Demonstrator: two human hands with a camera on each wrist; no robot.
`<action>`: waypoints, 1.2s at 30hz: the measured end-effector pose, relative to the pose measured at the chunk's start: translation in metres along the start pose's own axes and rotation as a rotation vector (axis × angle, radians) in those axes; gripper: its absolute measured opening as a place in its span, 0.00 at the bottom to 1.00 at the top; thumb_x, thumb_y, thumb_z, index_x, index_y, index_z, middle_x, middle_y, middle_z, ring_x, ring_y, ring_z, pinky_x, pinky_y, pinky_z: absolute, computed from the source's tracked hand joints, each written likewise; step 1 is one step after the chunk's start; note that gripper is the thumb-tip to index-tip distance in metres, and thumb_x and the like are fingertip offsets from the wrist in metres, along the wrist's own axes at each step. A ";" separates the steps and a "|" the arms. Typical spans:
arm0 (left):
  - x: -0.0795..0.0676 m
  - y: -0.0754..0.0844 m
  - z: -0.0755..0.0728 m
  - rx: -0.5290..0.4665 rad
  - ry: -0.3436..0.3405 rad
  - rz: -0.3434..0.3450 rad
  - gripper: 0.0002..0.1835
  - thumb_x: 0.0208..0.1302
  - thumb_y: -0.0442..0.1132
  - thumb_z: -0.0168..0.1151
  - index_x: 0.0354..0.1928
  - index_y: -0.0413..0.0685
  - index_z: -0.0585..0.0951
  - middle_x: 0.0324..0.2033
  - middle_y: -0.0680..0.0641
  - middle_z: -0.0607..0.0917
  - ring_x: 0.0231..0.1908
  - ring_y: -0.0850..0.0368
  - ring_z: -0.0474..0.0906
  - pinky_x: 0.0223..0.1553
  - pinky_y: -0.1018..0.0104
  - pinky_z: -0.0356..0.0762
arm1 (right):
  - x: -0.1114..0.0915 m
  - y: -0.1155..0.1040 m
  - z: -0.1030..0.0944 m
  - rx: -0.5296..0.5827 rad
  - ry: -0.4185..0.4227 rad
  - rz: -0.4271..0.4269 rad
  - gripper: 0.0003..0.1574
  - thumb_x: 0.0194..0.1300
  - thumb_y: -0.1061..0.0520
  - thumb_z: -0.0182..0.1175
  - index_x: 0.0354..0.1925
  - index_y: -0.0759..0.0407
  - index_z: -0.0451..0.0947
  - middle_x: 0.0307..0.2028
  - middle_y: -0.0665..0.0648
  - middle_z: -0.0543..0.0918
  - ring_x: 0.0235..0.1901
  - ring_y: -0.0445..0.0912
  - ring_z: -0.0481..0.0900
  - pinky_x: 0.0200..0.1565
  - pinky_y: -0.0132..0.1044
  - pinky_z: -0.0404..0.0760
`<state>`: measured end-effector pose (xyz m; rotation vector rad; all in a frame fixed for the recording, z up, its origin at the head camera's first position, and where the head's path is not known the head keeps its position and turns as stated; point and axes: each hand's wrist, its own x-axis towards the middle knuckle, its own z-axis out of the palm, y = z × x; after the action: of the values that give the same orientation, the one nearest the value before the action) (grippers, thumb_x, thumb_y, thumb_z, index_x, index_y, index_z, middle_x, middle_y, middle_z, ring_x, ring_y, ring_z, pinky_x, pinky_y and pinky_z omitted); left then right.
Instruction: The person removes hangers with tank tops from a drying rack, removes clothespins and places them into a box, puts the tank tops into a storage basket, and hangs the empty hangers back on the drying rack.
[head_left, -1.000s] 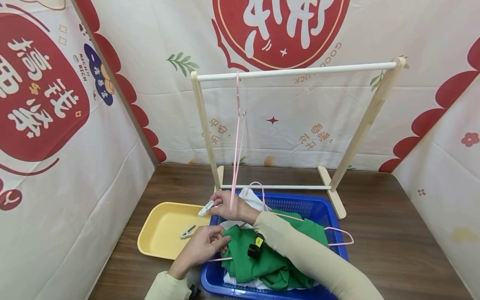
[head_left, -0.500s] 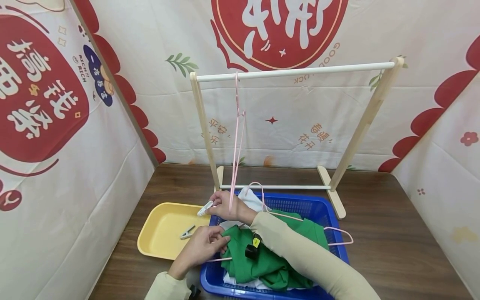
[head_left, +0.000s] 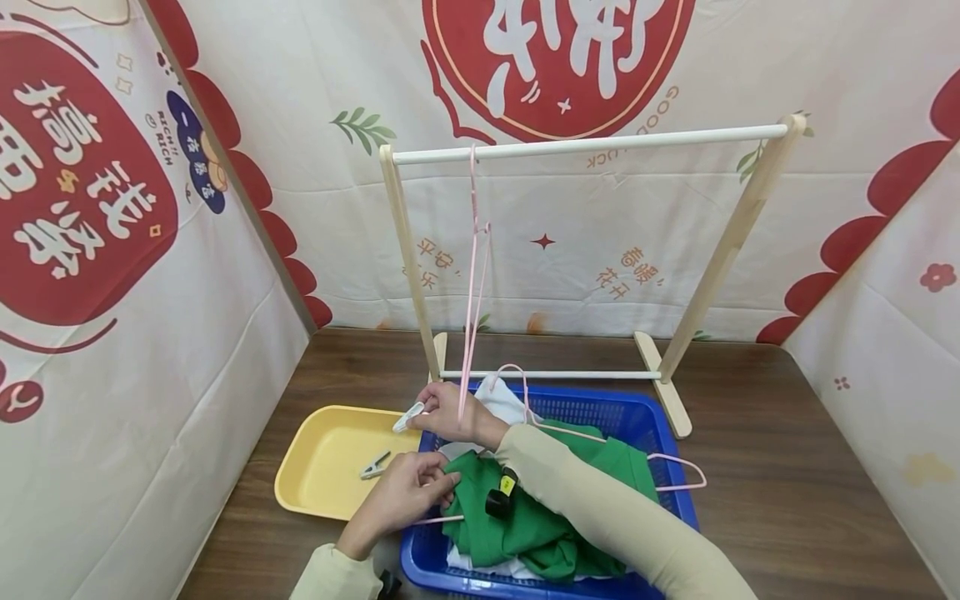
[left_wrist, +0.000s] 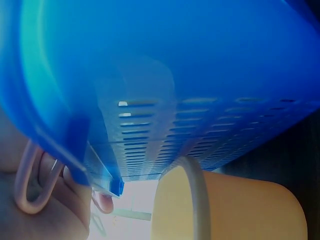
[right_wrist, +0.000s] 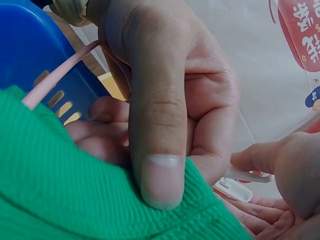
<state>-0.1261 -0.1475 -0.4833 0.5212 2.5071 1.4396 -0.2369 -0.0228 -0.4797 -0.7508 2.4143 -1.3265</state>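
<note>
My left hand (head_left: 405, 493) pinches the ribbed edge of a green garment (head_left: 495, 537) between thumb and fingers, at the left side of the blue basket (head_left: 633, 410). The end of a pink hanger (head_left: 442, 519) pokes out of the garment under this hand; in the left wrist view the hanger's looped end (left_wrist: 32, 202) lies against the palm. Just beyond, my right hand (head_left: 468, 414) pinches a white clothespin (head_left: 408, 417) over the edge of the yellow tray (head_left: 300, 454). Close up in the right wrist view, the left thumb (right_wrist: 162, 180) presses on the green ribbing (right_wrist: 65, 165).
A wooden rack with a white bar (head_left: 637, 142) stands behind the basket. One bare pink hanger (head_left: 471, 317) hangs from it, overlapping my right hand. Another clothespin (head_left: 375, 464) lies in the tray. White cloth (head_left: 502, 400) and more pink hangers (head_left: 686, 475) are in the basket.
My right forearm has shifted slightly left, the clothespin barely with it. The left hand keeps its hold on the green garment.
</note>
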 end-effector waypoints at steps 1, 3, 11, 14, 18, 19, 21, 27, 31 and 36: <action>0.000 -0.001 0.000 0.004 0.000 0.003 0.12 0.69 0.42 0.62 0.27 0.49 0.80 0.19 0.56 0.84 0.22 0.54 0.83 0.26 0.71 0.77 | 0.001 0.002 0.001 -0.006 0.004 -0.001 0.16 0.57 0.54 0.71 0.39 0.62 0.77 0.20 0.44 0.82 0.21 0.33 0.74 0.25 0.25 0.69; 0.001 -0.002 0.000 0.007 0.000 0.008 0.11 0.69 0.41 0.62 0.27 0.49 0.80 0.19 0.56 0.84 0.22 0.54 0.83 0.26 0.71 0.77 | 0.002 0.003 0.001 -0.011 0.010 0.003 0.16 0.57 0.53 0.71 0.38 0.61 0.77 0.20 0.43 0.81 0.20 0.34 0.74 0.24 0.26 0.69; 0.001 -0.003 0.000 0.011 0.001 0.014 0.11 0.69 0.41 0.62 0.26 0.50 0.80 0.18 0.57 0.84 0.21 0.52 0.84 0.26 0.71 0.77 | -0.007 -0.017 -0.006 -0.044 0.032 0.043 0.19 0.57 0.50 0.69 0.39 0.63 0.79 0.22 0.44 0.81 0.21 0.35 0.72 0.26 0.27 0.71; 0.000 -0.003 0.001 0.005 -0.001 0.012 0.11 0.69 0.41 0.62 0.26 0.49 0.80 0.18 0.57 0.84 0.21 0.53 0.83 0.26 0.71 0.77 | -0.012 -0.024 -0.008 -0.026 0.030 0.063 0.18 0.58 0.50 0.68 0.38 0.63 0.78 0.22 0.46 0.80 0.20 0.35 0.71 0.25 0.27 0.70; 0.000 -0.002 0.001 0.001 -0.002 0.006 0.11 0.69 0.41 0.62 0.26 0.50 0.80 0.18 0.58 0.84 0.22 0.51 0.84 0.26 0.71 0.77 | -0.012 -0.023 -0.007 -0.005 0.030 0.077 0.16 0.60 0.50 0.67 0.36 0.61 0.78 0.19 0.45 0.79 0.17 0.36 0.68 0.21 0.27 0.66; 0.000 -0.002 0.001 0.000 -0.002 0.006 0.11 0.69 0.41 0.62 0.26 0.50 0.80 0.18 0.58 0.84 0.22 0.50 0.84 0.26 0.71 0.77 | -0.011 -0.021 -0.006 0.002 0.032 0.083 0.16 0.60 0.49 0.66 0.36 0.60 0.78 0.18 0.44 0.78 0.16 0.36 0.68 0.20 0.27 0.66; 0.000 -0.002 0.001 0.000 -0.002 0.004 0.11 0.70 0.41 0.61 0.26 0.51 0.80 0.18 0.58 0.84 0.22 0.48 0.84 0.26 0.71 0.77 | -0.008 -0.016 -0.004 0.011 0.041 0.090 0.17 0.60 0.47 0.66 0.36 0.59 0.78 0.17 0.44 0.78 0.16 0.36 0.68 0.20 0.27 0.66; 0.000 -0.002 0.001 0.001 -0.003 0.006 0.12 0.70 0.42 0.61 0.26 0.51 0.80 0.18 0.57 0.84 0.22 0.48 0.84 0.26 0.70 0.77 | -0.002 -0.005 0.001 0.046 0.040 0.126 0.22 0.59 0.41 0.67 0.35 0.57 0.76 0.20 0.47 0.82 0.18 0.38 0.73 0.21 0.30 0.69; 0.000 -0.002 0.000 -0.006 -0.006 -0.004 0.12 0.70 0.42 0.61 0.26 0.50 0.80 0.19 0.57 0.84 0.22 0.49 0.84 0.26 0.70 0.78 | -0.002 -0.007 0.001 0.050 0.037 0.134 0.23 0.60 0.40 0.67 0.36 0.58 0.77 0.23 0.47 0.85 0.22 0.37 0.78 0.23 0.30 0.72; 0.000 -0.001 0.000 -0.005 -0.002 -0.004 0.12 0.70 0.41 0.61 0.26 0.51 0.80 0.19 0.57 0.84 0.22 0.51 0.84 0.26 0.70 0.78 | -0.009 -0.022 -0.004 0.025 0.050 0.137 0.25 0.60 0.40 0.68 0.37 0.61 0.78 0.28 0.50 0.86 0.27 0.39 0.81 0.28 0.31 0.77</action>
<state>-0.1261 -0.1477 -0.4845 0.5158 2.5006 1.4431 -0.2246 -0.0242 -0.4592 -0.5414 2.4338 -1.3338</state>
